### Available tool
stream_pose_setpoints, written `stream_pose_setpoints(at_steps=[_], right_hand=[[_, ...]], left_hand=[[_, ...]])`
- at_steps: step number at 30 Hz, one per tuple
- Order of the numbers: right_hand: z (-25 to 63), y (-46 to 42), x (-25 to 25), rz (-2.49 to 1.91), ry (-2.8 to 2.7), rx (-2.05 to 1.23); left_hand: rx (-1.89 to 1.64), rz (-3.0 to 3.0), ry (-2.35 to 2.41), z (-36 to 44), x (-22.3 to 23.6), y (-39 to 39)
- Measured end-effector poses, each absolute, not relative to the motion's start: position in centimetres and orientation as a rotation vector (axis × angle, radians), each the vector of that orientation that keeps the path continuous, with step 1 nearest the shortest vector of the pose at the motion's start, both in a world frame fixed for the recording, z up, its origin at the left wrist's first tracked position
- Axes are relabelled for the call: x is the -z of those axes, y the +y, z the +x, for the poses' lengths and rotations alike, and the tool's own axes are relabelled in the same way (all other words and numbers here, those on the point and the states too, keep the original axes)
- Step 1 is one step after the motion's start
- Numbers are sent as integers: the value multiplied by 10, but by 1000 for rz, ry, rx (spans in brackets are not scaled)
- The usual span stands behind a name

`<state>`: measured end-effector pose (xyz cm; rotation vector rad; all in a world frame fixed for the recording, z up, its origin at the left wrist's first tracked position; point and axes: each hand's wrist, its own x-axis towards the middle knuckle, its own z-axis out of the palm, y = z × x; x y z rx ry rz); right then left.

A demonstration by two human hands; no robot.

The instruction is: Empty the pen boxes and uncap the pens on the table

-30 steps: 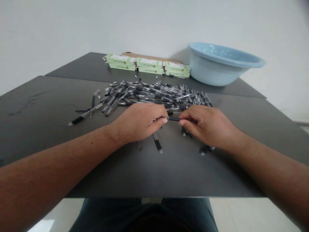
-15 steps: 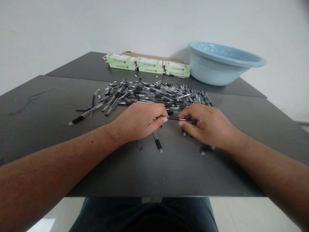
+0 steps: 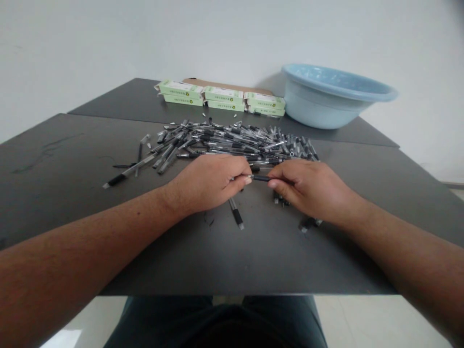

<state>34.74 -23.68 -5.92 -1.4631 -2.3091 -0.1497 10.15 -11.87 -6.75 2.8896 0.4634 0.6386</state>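
My left hand and my right hand meet over the middle of a dark table. Both are closed in a pinch on one thin black pen held level between them, the left at one end, the right at the other. Under my left hand another pen lies on the table, pointing towards me. A big heap of black and clear pens is spread just beyond my fingers. A few small pen parts lie by my right wrist.
Green and white boxes are stacked in a row at the back of the table. A light blue plastic basin stands at the back right. Loose pens stray to the left of the heap. The table's front edge is near my knees.
My right hand slid a little left along the pen, so the bare stretch between my hands is shorter than half a second ago. My left hand stayed put.
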Motion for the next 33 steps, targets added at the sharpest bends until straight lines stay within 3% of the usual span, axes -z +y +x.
stream_pose_setpoints(at_steps=[23,33], right_hand=[[347,-237,59,-1438,-2296,143],[352,-233,59,-1508,-2240,141]], left_hand=[[-626,2863,457,102,68,-118],[-769,2450,710,97,65,-114]])
